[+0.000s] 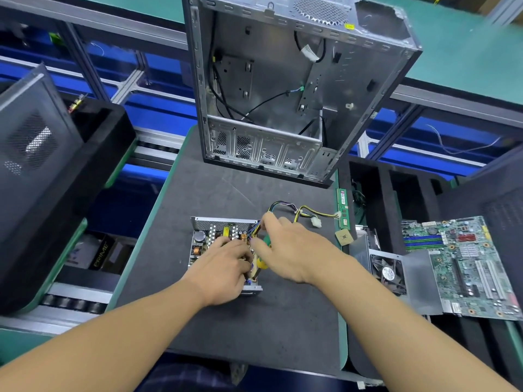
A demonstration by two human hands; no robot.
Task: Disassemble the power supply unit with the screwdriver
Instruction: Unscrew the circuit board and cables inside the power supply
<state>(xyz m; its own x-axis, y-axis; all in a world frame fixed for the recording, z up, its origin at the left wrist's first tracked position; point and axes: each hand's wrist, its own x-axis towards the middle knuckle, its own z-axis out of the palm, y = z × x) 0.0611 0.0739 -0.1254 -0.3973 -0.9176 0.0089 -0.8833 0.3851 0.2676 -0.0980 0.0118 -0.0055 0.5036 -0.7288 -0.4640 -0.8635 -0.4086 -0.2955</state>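
Note:
The power supply unit (210, 236) lies open on the dark mat (215, 193), its board with capacitors and coils exposed. Its cable bundle (305, 212) runs off to the right with white connectors. My left hand (226, 267) rests on the board's right part, fingers curled down into it. My right hand (291, 250) hovers over the unit's right edge and grips the green and yellow screwdriver (264, 251), mostly hidden under the palm. The screwdriver tip is not visible.
An empty computer case (297, 89) stands at the mat's far side. A memory stick (343, 209), a processor chip (344, 237), a fan (388, 274) and a motherboard (464, 264) lie to the right. A black case panel (36, 154) leans at left.

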